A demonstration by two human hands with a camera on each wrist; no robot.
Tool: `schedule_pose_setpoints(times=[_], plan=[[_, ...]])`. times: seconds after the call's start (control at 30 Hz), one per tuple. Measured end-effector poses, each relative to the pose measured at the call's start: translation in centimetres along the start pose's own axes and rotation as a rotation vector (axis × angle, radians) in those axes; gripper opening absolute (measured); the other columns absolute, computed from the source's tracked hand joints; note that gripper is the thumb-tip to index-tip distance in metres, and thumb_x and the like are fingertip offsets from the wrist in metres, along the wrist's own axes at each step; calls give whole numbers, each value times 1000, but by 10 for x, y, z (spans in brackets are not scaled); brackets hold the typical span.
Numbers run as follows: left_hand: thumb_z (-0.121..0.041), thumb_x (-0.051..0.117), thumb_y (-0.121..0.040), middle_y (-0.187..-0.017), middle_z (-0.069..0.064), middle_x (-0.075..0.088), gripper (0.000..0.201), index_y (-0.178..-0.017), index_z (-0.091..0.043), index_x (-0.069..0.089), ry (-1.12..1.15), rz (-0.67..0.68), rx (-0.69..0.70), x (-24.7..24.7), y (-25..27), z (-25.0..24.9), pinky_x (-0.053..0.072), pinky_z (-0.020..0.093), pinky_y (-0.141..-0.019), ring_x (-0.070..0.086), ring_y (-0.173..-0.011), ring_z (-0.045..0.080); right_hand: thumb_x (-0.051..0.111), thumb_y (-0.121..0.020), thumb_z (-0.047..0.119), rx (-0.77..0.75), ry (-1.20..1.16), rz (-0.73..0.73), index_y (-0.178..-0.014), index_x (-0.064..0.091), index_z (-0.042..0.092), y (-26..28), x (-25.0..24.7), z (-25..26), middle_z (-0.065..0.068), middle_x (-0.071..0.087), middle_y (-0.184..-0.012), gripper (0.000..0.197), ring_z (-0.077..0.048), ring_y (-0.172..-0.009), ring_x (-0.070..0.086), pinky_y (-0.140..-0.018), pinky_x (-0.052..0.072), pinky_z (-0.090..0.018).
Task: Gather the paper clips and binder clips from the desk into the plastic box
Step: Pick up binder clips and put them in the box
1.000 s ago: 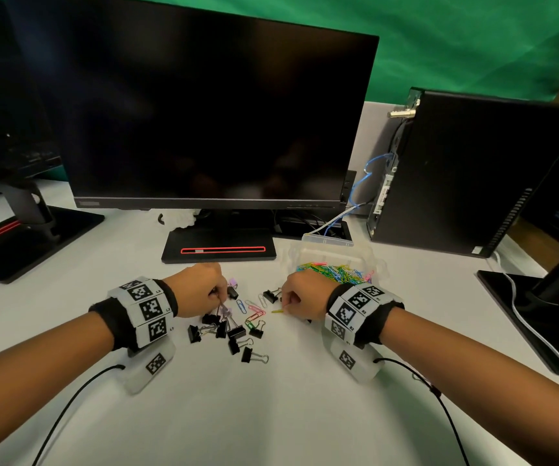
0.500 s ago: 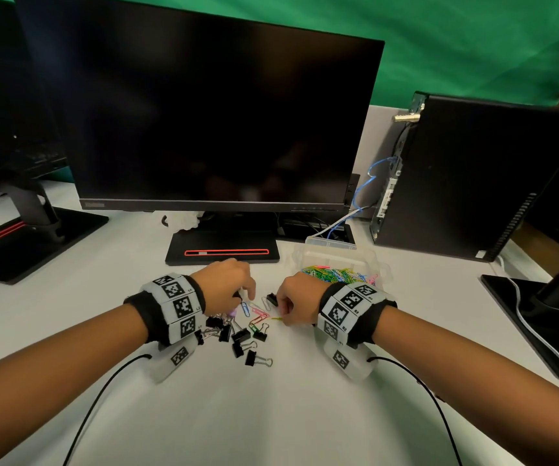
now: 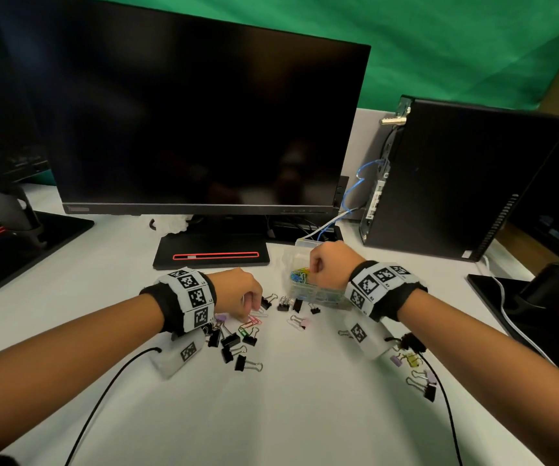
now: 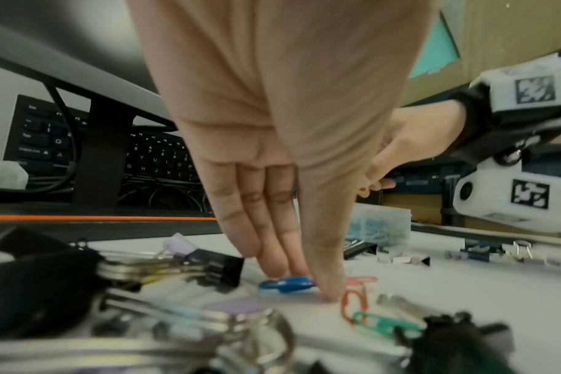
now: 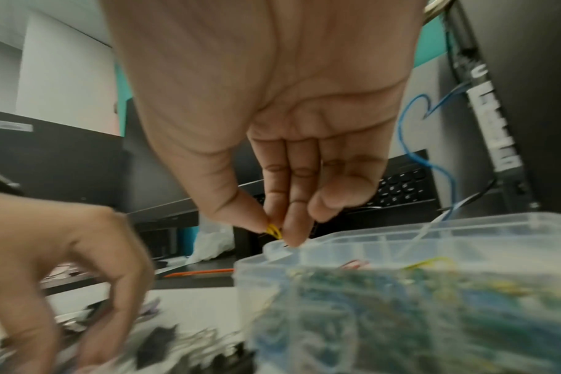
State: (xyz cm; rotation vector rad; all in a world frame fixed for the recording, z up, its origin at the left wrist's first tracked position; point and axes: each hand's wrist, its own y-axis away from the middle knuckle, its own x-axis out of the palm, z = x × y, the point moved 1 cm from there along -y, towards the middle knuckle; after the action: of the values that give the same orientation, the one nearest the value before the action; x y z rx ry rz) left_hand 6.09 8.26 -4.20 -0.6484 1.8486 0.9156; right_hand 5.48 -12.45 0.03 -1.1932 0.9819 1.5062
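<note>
A clear plastic box holding several coloured paper clips stands right of the monitor base. My right hand hovers over its near left rim and pinches a yellow paper clip between thumb and fingers. My left hand points down at the desk, its fingertips and thumb pinching a blue paper clip. Orange and green paper clips lie beside the thumb. Black binder clips are scattered under and around the left wrist.
More binder clips lie under my right forearm. A big monitor on a black base stands behind, with a keyboard behind it. A PC tower stands at the right, and other black bases sit at both desk edges.
My right hand lifted the yellow clip off the desk and carried it right and forward over the box. My left hand slid right onto the loose paper clips.
</note>
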Motion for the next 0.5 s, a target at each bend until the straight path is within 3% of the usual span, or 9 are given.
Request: schedule_pose_setpoints(times=[0.1,0.23,0.33,0.43,0.5], plan=[[-23,75,-75,-86,-8,60,29,-101,-18,64,54,46,-28,2,2,-4,56,30,-62,54,-55,3,63,-80,21,98,35,-9,-78,66,13,-2,-5,-17,-7,68,-87,9,-21,-81,60,-72,50,-27],[-29,78,-72,-84,-13,54,36,-103,-20,62,3,62,-1,3,2,-6,53,30,-68,60,-76,17,56,-81,14,152,54,8,-84,71,12,-2,1,-29,-8,70,-96,15,-26,-90,64,-73,49,-27],[-27,77,-73,-86,-11,54,36,-104,-17,63,4,44,-1,3,1,-9,44,16,-56,53,-70,9,56,-83,16,120,39,-16,-89,68,16,0,4,-24,-6,68,-97,14,-25,-92,62,-77,48,-28],[-26,76,-75,-86,-8,58,31,-101,-15,65,-2,27,-8,4,0,-9,39,11,-51,48,-63,0,57,-84,18,47,34,-17,-96,66,15,0,4,-10,-1,59,-88,16,-18,-85,54,-76,44,-26],[-23,74,-77,-90,1,65,25,-99,-13,66,-5,22,-19,4,-1,-10,37,5,-45,48,-61,-2,55,-84,16,-9,33,-8,-97,66,15,0,6,1,3,54,-84,17,-15,-82,50,-76,43,-25]])
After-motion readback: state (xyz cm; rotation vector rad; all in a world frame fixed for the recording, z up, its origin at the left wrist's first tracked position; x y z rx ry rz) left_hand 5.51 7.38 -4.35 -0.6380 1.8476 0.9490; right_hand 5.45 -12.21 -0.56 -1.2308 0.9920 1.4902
